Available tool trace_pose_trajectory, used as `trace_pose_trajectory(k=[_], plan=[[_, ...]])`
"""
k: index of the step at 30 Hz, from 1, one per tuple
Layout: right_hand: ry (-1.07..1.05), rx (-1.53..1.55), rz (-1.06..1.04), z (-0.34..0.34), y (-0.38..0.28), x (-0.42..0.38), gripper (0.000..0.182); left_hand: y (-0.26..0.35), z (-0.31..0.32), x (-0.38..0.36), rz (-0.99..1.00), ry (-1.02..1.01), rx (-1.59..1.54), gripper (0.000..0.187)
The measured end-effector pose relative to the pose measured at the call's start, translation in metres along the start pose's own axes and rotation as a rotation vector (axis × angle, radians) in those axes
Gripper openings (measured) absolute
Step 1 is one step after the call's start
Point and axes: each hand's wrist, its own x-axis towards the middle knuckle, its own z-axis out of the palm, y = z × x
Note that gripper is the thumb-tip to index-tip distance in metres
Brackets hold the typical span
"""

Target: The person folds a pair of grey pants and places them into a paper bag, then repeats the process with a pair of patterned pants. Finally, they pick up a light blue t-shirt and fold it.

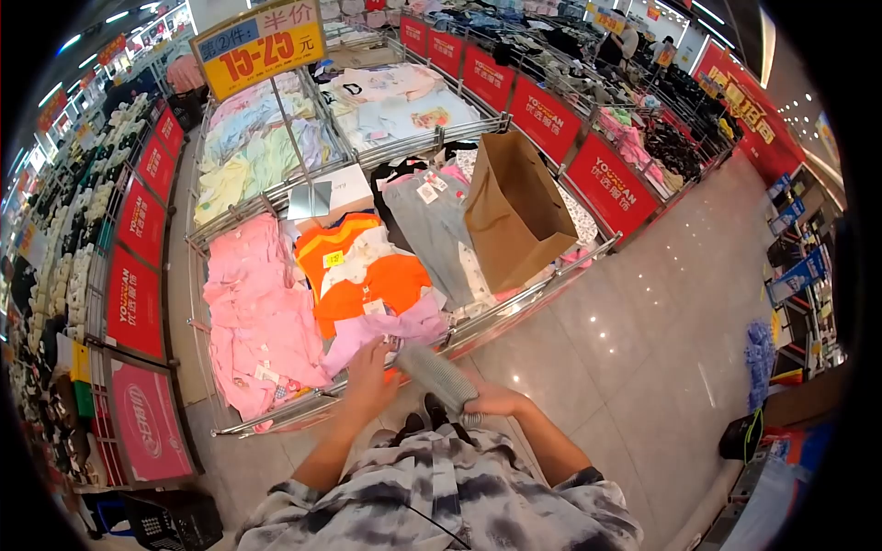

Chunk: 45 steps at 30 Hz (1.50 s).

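Note:
My right hand [491,401] is closed around the lower end of a grey, finely ribbed roll [435,376], which looks like soft fabric. My left hand [371,369] is at the roll's upper end, fingers pinched together. A small orange patch shows beside those fingers; what they hold is too small to make out. Just beyond the hands, a lilac garment [390,321] lies at the front of the metal-railed display bin [303,409]. Orange and white clothes [372,280] with tags lie behind it, and pink clothes [253,303] are piled to the left.
An open brown paper bag [501,220] stands on grey trousers [432,225] at the bin's right. A price sign [257,46] rises on a thin pole. Red-panelled bins [611,188] line both sides. Tiled floor [634,340] extends right; a black basket [173,519] sits lower left.

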Motion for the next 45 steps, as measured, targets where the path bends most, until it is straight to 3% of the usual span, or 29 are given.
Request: trace_pose_trajectory(k=[1, 3, 6, 8, 11, 12, 15, 16, 19, 20, 22, 25, 29, 32, 35, 39, 42, 45], plan=[[0.186, -0.013, 0.022, 0.006, -0.011, 0.000, 0.088, 0.007, 0.004, -0.009, 0.032, 0.219, 0.088, 0.062], [0.549, -0.043, 0.069, 0.020, -0.036, -0.001, 0.085, 0.028, 0.020, -0.026, -0.152, 0.107, -0.527, 0.062], [0.762, -0.433, -0.117, 0.042, -0.057, 0.008, 0.081, 0.038, 0.054, -0.026, -0.354, 0.058, -1.190, 0.064], [0.600, -0.651, -0.061, 0.075, -0.078, 0.013, 0.078, 0.048, 0.046, -0.006, -0.501, 0.024, -1.504, 0.058], [0.466, -0.866, -0.031, 0.109, -0.122, 0.014, 0.077, 0.046, 0.020, 0.002, -0.822, 0.142, -1.705, 0.047], [0.436, -0.917, -0.033, 0.112, -0.128, 0.012, 0.077, 0.046, 0.016, 0.002, -0.739, 0.241, -1.759, 0.035], [0.417, -0.934, -0.130, 0.119, -0.122, 0.006, 0.075, 0.036, 0.011, -0.005, -0.650, 0.171, -1.807, 0.033], [0.422, -0.830, -0.153, 0.118, -0.123, 0.000, 0.068, 0.021, 0.016, -0.007, -0.657, 0.037, -1.784, 0.047], [0.392, -0.545, -0.235, 0.086, -0.116, -0.015, 0.061, 0.021, 0.012, -0.013, -0.611, -0.246, -1.851, 0.049], [0.446, -0.225, -0.193, 0.072, -0.115, -0.020, 0.055, 0.031, 0.012, -0.011, -0.576, -0.191, -1.810, 0.052], [0.757, -0.418, -0.404, 0.043, -0.100, -0.024, 0.063, 0.042, 0.015, -0.010, -0.526, -0.354, -1.803, 0.053], [0.682, 0.297, -0.321, 0.014, -0.099, -0.029, 0.072, 0.063, 0.027, -0.003, -0.475, -0.572, -1.753, 0.053], [0.359, 0.371, -0.116, -0.002, -0.100, -0.057, 0.078, 0.091, 0.051, 0.010, -0.502, -0.732, -1.617, 0.052], [0.405, 0.521, -0.220, -0.009, -0.081, -0.067, 0.074, 0.113, 0.065, 0.019, -0.565, -0.840, -1.522, 0.048], [0.495, 0.630, -0.257, -0.025, -0.063, -0.086, 0.072, 0.139, 0.085, 0.031, -0.610, -0.888, -1.508, 0.048], [0.669, 0.686, -0.209, -0.061, -0.050, -0.119, 0.067, 0.169, 0.118, 0.051, -0.483, -0.897, -1.446, 0.052], [0.818, 0.912, -0.418, -0.097, -0.030, -0.129, 0.061, 0.170, 0.162, 0.063, -0.409, -0.979, -1.328, 0.065], [0.903, 0.974, -0.413, -0.137, -0.032, -0.148, 0.059, 0.191, 0.191, 0.070, -0.455, -0.853, -1.245, 0.067]])
